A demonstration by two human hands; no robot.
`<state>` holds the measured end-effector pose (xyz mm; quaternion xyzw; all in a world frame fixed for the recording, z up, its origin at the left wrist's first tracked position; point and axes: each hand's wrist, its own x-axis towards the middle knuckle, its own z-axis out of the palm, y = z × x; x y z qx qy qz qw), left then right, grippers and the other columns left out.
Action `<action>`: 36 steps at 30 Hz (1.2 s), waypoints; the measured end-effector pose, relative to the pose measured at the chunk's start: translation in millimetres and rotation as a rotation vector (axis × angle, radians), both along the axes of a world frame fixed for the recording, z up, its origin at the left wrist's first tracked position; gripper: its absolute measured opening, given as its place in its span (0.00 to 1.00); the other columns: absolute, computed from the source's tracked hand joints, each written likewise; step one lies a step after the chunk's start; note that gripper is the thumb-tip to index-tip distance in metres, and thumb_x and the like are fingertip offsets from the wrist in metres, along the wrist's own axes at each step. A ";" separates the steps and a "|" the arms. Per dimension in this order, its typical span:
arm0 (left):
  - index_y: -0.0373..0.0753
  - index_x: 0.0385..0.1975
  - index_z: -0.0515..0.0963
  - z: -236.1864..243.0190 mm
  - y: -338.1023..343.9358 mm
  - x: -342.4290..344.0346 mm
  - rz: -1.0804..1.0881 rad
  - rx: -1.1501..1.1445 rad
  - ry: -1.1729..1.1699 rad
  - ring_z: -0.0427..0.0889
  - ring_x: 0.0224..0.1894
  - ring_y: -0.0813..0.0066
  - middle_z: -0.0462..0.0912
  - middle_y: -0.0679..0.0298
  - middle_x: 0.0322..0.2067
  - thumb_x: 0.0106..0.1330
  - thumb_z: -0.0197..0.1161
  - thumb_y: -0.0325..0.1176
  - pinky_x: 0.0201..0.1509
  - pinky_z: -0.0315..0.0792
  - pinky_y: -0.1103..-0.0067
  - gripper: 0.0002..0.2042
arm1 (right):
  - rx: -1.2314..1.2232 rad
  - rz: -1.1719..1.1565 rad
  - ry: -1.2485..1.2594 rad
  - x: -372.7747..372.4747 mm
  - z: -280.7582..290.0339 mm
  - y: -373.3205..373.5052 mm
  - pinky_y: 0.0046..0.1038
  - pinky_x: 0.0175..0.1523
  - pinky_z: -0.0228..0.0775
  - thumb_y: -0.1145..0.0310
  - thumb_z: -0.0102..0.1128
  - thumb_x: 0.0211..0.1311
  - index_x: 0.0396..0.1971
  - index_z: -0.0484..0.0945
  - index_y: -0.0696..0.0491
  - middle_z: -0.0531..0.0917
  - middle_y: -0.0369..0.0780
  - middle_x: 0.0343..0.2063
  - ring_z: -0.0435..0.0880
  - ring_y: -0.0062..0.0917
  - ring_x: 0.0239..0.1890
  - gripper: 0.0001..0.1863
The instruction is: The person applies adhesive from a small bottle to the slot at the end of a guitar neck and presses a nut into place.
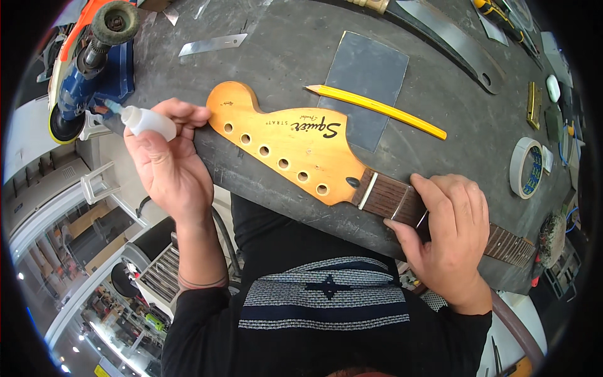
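Observation:
A guitar neck (pixel 276 141) with an amber wooden headstock and a dark fretboard lies across the grey bench top, headstock to the left. Several empty tuner holes run along the headstock's near edge, and a pale nut (pixel 369 190) crosses the neck beside it. My right hand (pixel 449 226) is wrapped over the fretboard, thumb on the near side and fingers on the far side. In my left hand (pixel 169 154) is a small white squeeze bottle (pixel 149 123) with a narrow tip, pointing up and left. Fingertips of that hand meet the headstock's rounded end.
Beyond the neck, a yellow pencil (pixel 383 112) lies over a dark sandpaper sheet (pixel 364 69). A metal blade (pixel 213 44) and a large knife (pixel 452 44) rest farther back. At left stands a blue bench grinder (pixel 81 81); at right, a tape roll (pixel 526 168).

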<state>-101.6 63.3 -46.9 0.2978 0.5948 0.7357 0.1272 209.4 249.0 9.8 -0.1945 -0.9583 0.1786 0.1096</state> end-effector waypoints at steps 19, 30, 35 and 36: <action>0.42 0.65 0.78 22.2 -29.7 36.5 -0.127 0.237 -0.097 0.80 0.44 0.62 0.76 0.63 0.39 0.90 0.45 0.54 0.87 0.57 0.47 0.24 | 0.175 -0.001 0.260 10.6 -12.5 -41.4 0.30 0.35 0.82 0.77 0.74 0.63 0.43 0.80 0.57 0.83 0.41 0.36 0.87 0.29 0.31 0.12; 0.42 0.63 0.78 21.6 -31.8 36.2 -0.124 0.262 -0.116 0.80 0.41 0.63 0.75 0.64 0.36 0.90 0.47 0.55 0.88 0.54 0.46 0.24 | 0.198 0.031 0.280 14.3 -18.7 -40.9 0.28 0.32 0.81 0.77 0.73 0.66 0.45 0.78 0.57 0.84 0.44 0.37 0.89 0.29 0.30 0.13; 0.41 0.64 0.80 21.8 -31.0 35.5 -0.131 0.265 -0.113 0.80 0.41 0.63 0.75 0.64 0.36 0.89 0.46 0.55 0.88 0.55 0.47 0.25 | 0.187 0.025 0.289 12.8 -18.4 -39.9 0.27 0.33 0.81 0.77 0.73 0.66 0.45 0.78 0.57 0.84 0.44 0.37 0.90 0.29 0.31 0.12; 0.41 0.64 0.80 21.4 -31.0 35.4 -0.134 0.275 -0.123 0.80 0.41 0.63 0.75 0.64 0.36 0.89 0.46 0.55 0.88 0.55 0.47 0.25 | 0.197 0.018 0.288 12.7 -19.0 -40.6 0.27 0.33 0.81 0.77 0.72 0.67 0.44 0.77 0.57 0.84 0.43 0.37 0.90 0.29 0.31 0.12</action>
